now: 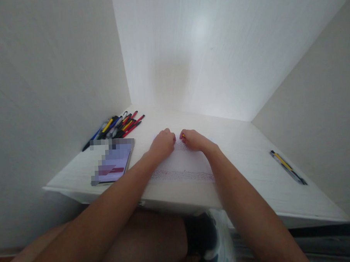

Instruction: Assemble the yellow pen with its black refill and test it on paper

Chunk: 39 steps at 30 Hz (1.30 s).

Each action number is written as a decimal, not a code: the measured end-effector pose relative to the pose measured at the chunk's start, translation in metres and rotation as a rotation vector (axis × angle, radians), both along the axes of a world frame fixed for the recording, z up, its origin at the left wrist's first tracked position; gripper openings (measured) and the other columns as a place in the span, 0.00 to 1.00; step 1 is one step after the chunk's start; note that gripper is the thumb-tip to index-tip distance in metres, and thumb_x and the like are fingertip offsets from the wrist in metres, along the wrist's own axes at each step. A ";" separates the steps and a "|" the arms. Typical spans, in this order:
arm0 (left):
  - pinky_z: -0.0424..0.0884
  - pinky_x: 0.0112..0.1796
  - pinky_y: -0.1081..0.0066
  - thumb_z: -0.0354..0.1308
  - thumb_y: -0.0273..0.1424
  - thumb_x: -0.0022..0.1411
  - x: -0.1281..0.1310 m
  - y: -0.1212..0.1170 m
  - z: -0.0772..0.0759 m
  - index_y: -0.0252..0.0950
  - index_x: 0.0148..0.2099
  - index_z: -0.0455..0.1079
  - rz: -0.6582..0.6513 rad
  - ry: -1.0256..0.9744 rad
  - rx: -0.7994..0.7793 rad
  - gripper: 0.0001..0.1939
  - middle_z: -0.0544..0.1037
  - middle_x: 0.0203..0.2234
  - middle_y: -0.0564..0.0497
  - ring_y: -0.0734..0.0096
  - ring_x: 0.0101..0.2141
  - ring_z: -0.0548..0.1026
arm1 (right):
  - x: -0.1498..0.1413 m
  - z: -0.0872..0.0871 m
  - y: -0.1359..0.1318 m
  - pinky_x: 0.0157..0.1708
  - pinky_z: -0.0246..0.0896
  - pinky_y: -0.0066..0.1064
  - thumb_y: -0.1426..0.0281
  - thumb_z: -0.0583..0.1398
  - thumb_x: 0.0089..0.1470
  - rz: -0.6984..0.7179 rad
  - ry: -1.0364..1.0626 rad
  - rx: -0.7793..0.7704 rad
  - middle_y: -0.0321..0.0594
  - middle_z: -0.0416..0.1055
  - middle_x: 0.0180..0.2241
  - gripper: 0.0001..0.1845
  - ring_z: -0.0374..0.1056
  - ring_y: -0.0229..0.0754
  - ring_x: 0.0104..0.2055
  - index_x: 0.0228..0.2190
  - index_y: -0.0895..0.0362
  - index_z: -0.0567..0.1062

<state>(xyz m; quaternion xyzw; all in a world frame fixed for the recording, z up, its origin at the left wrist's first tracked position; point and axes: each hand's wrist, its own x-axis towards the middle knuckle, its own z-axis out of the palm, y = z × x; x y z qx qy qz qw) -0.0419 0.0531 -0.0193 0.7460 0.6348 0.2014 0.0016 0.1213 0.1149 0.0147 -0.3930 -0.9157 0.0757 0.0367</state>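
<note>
My left hand (163, 143) rests curled on a white sheet of paper (184, 165) on the desk, fingers closed with nothing visible in them. Close to its right, my right hand (192, 140) is also closed, pinching a small yellow and red thing (183, 136) at its fingertips, too small to name. The two hands nearly touch at the far edge of the sheet. Faint lines of small marks cross the paper between my forearms.
A pile of several pens (117, 127) lies at the desk's back left corner. A phone (112, 164) lies flat on the left. A yellow and black utility knife (288, 167) lies near the right edge. The white desk (245, 151) sits in a walled corner.
</note>
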 end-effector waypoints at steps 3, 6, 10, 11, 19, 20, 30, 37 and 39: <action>0.69 0.46 0.62 0.50 0.19 0.64 0.000 -0.001 -0.001 0.30 0.39 0.77 -0.003 -0.044 0.020 0.13 0.74 0.39 0.38 0.59 0.41 0.73 | 0.001 0.000 -0.002 0.43 0.62 0.33 0.84 0.54 0.54 -0.002 0.017 -0.023 0.53 0.78 0.46 0.20 0.72 0.47 0.45 0.46 0.61 0.75; 0.68 0.47 0.64 0.50 0.21 0.66 0.001 -0.004 0.004 0.31 0.41 0.76 -0.019 -0.111 0.044 0.12 0.76 0.41 0.40 0.61 0.42 0.73 | 0.002 0.002 -0.002 0.44 0.63 0.33 0.83 0.53 0.55 0.004 0.128 -0.078 0.52 0.77 0.46 0.20 0.71 0.46 0.45 0.46 0.61 0.74; 0.69 0.45 0.67 0.48 0.26 0.71 0.003 -0.010 0.015 0.33 0.43 0.75 -0.039 -0.218 0.071 0.13 0.79 0.39 0.45 0.66 0.40 0.75 | 0.006 0.009 -0.001 0.36 0.65 0.33 0.79 0.54 0.56 -0.016 0.353 -0.267 0.47 0.77 0.39 0.16 0.72 0.43 0.36 0.45 0.59 0.74; 0.69 0.44 0.68 0.49 0.26 0.71 0.003 -0.011 0.016 0.33 0.43 0.75 -0.043 -0.266 0.084 0.12 0.80 0.38 0.46 0.67 0.39 0.76 | 0.007 0.011 -0.002 0.34 0.64 0.32 0.78 0.54 0.56 -0.016 0.398 -0.319 0.45 0.77 0.36 0.16 0.72 0.42 0.34 0.45 0.58 0.74; 0.68 0.40 0.68 0.56 0.26 0.67 -0.003 -0.010 0.011 0.33 0.38 0.77 -0.081 -0.451 0.163 0.09 0.82 0.33 0.48 0.67 0.35 0.77 | 0.009 0.013 -0.005 0.28 0.58 0.29 0.72 0.57 0.58 0.007 0.542 -0.464 0.38 0.72 0.27 0.09 0.62 0.37 0.27 0.39 0.56 0.76; 0.68 0.39 0.68 0.55 0.25 0.66 -0.003 -0.010 0.011 0.33 0.38 0.77 -0.078 -0.449 0.165 0.09 0.82 0.33 0.48 0.67 0.35 0.76 | 0.009 0.013 -0.004 0.27 0.57 0.29 0.72 0.57 0.58 0.010 0.541 -0.461 0.38 0.71 0.27 0.09 0.61 0.36 0.27 0.39 0.57 0.76; 0.67 0.38 0.66 0.56 0.26 0.67 -0.002 -0.013 0.017 0.33 0.37 0.77 -0.061 -0.335 0.135 0.09 0.82 0.33 0.46 0.63 0.35 0.76 | 0.008 0.007 0.003 0.27 0.59 0.30 0.75 0.56 0.57 0.063 0.516 -0.464 0.38 0.68 0.27 0.09 0.62 0.37 0.27 0.36 0.57 0.77; 0.67 0.37 0.66 0.55 0.26 0.67 -0.004 -0.010 0.012 0.33 0.37 0.77 -0.062 -0.309 0.178 0.09 0.81 0.33 0.45 0.63 0.34 0.76 | 0.010 0.006 0.003 0.28 0.56 0.30 0.73 0.57 0.57 0.094 0.515 -0.439 0.38 0.68 0.25 0.07 0.62 0.38 0.28 0.32 0.56 0.77; 0.67 0.37 0.66 0.55 0.26 0.68 -0.004 -0.010 0.011 0.33 0.37 0.77 -0.070 -0.308 0.182 0.10 0.81 0.33 0.45 0.63 0.34 0.76 | 0.009 0.006 0.003 0.28 0.56 0.30 0.73 0.58 0.57 0.095 0.513 -0.437 0.38 0.69 0.26 0.07 0.62 0.38 0.28 0.30 0.56 0.76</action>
